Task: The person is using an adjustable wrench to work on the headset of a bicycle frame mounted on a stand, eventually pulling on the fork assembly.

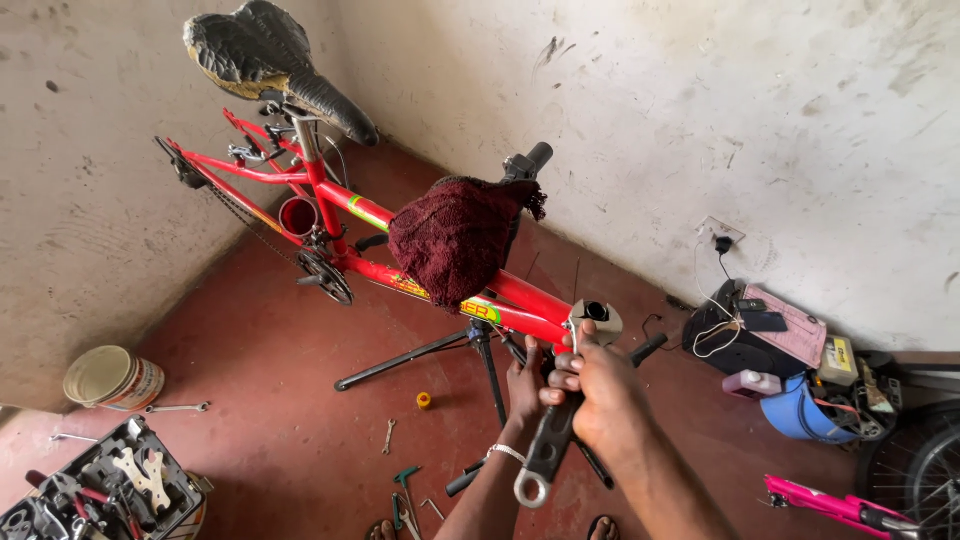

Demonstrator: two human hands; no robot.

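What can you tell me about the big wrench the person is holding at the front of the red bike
The wrench is a long, flat, dark metal bar, worn-looking, ending in a silvery ring at its lower end. It hangs nearly upright, tilted slightly, with its upper end hidden by the fingers just below the head tube of the red bicycle frame. The right hand wraps its upper part; the left hand sits beside it on the far side. What its top end engages is hidden.

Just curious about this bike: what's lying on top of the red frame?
A dark red cloth is draped over the red frame's top tube, near the black handlebar grip. The tube beneath it is covered, so nothing there can be seen.
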